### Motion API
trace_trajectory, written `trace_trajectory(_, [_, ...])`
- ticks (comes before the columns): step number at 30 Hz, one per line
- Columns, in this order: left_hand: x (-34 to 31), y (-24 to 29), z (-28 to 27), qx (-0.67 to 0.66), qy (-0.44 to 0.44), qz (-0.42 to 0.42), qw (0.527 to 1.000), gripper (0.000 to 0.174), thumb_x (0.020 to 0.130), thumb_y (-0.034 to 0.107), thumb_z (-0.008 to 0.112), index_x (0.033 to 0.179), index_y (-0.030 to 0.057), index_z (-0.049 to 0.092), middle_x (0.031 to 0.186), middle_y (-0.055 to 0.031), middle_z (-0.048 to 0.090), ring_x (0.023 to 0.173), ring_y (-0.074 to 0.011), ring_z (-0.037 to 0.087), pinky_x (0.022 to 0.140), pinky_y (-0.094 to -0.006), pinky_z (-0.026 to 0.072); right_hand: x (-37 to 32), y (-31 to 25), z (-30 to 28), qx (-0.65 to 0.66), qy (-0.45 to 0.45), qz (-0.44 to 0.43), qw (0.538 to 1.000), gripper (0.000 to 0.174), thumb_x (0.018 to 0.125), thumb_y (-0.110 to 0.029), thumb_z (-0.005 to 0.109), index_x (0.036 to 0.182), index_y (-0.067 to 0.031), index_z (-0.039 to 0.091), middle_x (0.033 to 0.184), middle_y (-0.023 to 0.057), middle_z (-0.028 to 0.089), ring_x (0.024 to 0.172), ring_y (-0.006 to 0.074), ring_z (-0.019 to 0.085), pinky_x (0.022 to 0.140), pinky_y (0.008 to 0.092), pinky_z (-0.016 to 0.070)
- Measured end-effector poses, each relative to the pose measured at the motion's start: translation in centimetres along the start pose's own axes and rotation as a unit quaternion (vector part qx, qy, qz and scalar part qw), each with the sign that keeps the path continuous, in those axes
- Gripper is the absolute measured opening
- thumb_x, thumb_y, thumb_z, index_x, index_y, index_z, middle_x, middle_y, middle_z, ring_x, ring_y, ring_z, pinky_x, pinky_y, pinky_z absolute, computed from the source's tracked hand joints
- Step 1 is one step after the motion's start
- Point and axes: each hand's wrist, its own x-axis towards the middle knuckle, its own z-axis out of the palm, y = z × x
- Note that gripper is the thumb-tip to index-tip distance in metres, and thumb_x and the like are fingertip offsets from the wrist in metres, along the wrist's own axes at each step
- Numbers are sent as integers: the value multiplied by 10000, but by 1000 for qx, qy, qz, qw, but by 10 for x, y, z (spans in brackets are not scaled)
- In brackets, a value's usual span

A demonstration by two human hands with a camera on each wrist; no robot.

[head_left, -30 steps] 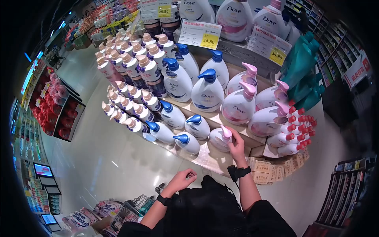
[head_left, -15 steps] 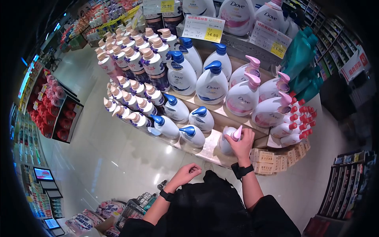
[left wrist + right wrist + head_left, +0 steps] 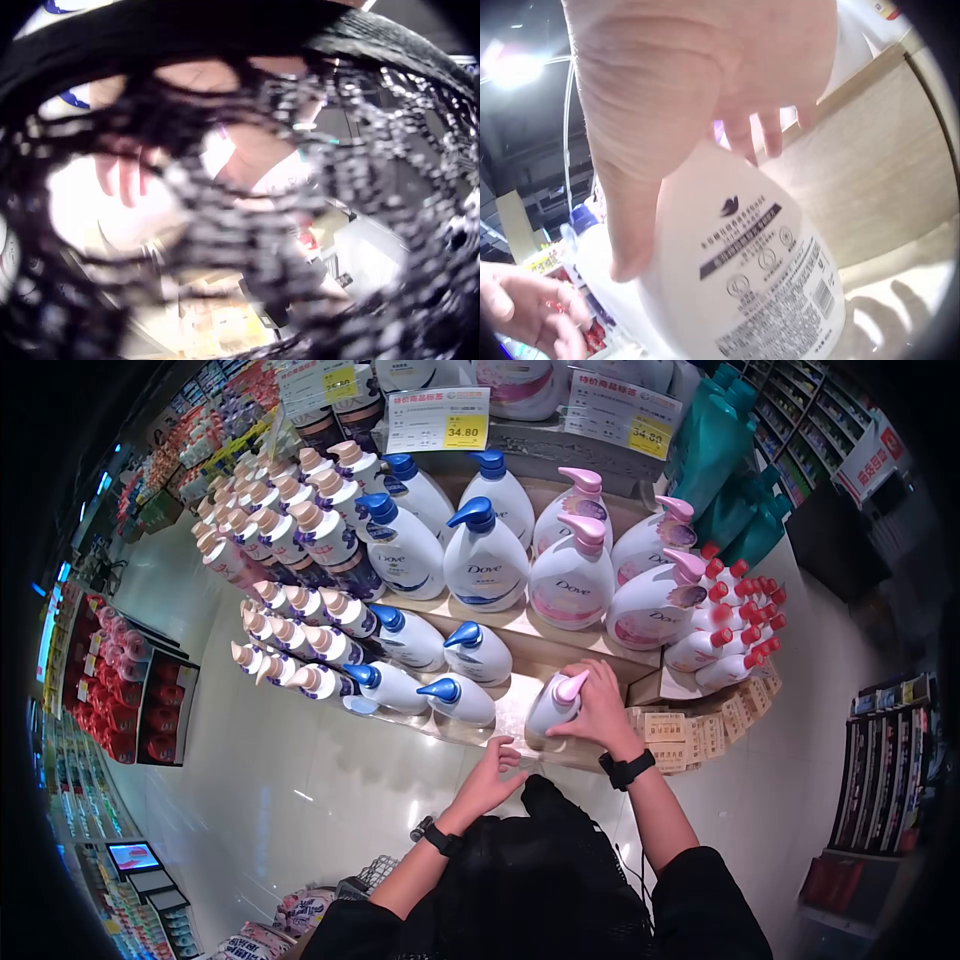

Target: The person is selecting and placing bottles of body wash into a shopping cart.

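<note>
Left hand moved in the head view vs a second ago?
Yes. Judged against the lower shelf, the left hand has moved forward and to the right, narrowing the gap to the shelf's front edge.

Light comes from overhead in here: a lamp (image 3: pixel 514 67) flares to white at the upper left of the right wrist view, and soft finger-shaped shadows drop across the bright shelf (image 3: pixel 907 262) by the bottle (image 3: pixel 742 225), whose larger print stays fairly crisp. Around me the polished floor (image 3: pixel 250 750) throws back pale streaks, and the margins sink into gloom. The head view bows at its edges, ringed in black. Worst is the left wrist view: blurred dark mesh (image 3: pixel 217 244) smears across it, with whites beyond burnt out.
</note>
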Motion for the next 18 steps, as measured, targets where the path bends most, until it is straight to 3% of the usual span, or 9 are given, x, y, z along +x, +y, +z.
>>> trace_trajectory(1, [7, 5, 7, 64, 56, 59, 995, 718, 838, 153, 749, 1392, -13, 324, 1227, -185, 573, 1107, -260, 602, 933, -369, 500, -6, -8, 10, -3, 3, 8, 1000, 862, 506, -333, 915, 1235, -35, 564, 1252, 156, 553, 1267, 345, 467, 1110, 451, 345])
trace_trajectory(2, [21, -5, 15, 68, 88, 82, 990, 864, 772, 160, 796, 1424, -12, 256, 1315, -244, 507, 1216, -349, 542, 983, -432, 471, -14, -16, 22, 27, 32, 71, 997, 865, 520, -333, 913, 1246, -33, 549, 1251, 167, 546, 1252, 347, 478, 1098, 446, 361])
trace_trajectory(3, [31, -6, 20, 69, 81, 84, 991, 864, 772, 160, 796, 1424, -12, 256, 1315, -244, 507, 1216, -349, 542, 983, -432, 471, -22, -21, 31, 58, 60, 130, 988, 869, 535, -334, 912, 1256, -31, 534, 1250, 177, 539, 1236, 348, 489, 1087, 440, 377])
trace_trajectory(5, [49, -3, 26, 230, 190, 160, 941, 932, 715, 161, 830, 1426, -27, 258, 1339, -258, 478, 1225, -371, 527, 985, -447, 468, -38, -24, 38, 98, 90, 143, 981, 857, 566, -324, 905, 1269, -33, 511, 1271, 181, 524, 1226, 353, 501, 1071, 440, 391])
trace_trajectory(7, [67, -5, 26, 212, 180, 170, 946, 936, 655, 165, 864, 1394, -19, 320, 1303, -256, 513, 1205, -397, 537, 983, -447, 467, -46, -17, 39, 139, 121, 155, 971, 846, 597, -313, 899, 1282, -35, 487, 1291, 186, 509, 1215, 358, 512, 1056, 439, 405])
trace_trajectory(10, [88, 0, 18, 118, 154, 133, 972, 793, 587, 213, 917, 1231, 21, 497, 1126, -203, 645, 1069, -374, 633, 918, -429, 508, -53, 3, 40, 208, 52, 124, 969, 826, 681, -131, 800, 1392, -26, 393, 1364, 199, 484, 1290, 369, 477, 1088, 414, 396])
trace_trajectory(11, [90, 4, 16, 119, 147, 133, 973, 793, 587, 213, 917, 1231, 21, 497, 1126, -203, 645, 1069, -374, 633, 918, -429, 508, -53, 9, 43, 208, 56, 129, 968, 826, 681, -131, 800, 1392, -26, 393, 1364, 199, 484, 1290, 369, 477, 1088, 414, 396])
trace_trajectory(14, [93, 16, 15, 147, 175, 170, 959, 703, 586, 294, 936, 1118, 19, 566, 1048, -177, 698, 981, -331, 687, 840, -409, 539, -36, 39, 63, 298, -11, 144, 943, 862, 649, -93, 830, 1399, -48, 406, 1315, 173, 549, 1246, 292, 533, 1061, 378, 416])
trace_trajectory(18, [84, 29, 20, 126, 196, 139, 963, 670, 603, 310, 932, 1092, 15, 581, 1032, -194, 698, 968, -337, 689, 837, -406, 538, -24, 58, 60, 340, -90, 159, 922, 836, 619, -133, 891, 1344, -44, 484, 1235, 112, 614, 1175, 222, 573, 1021, 349, 439])
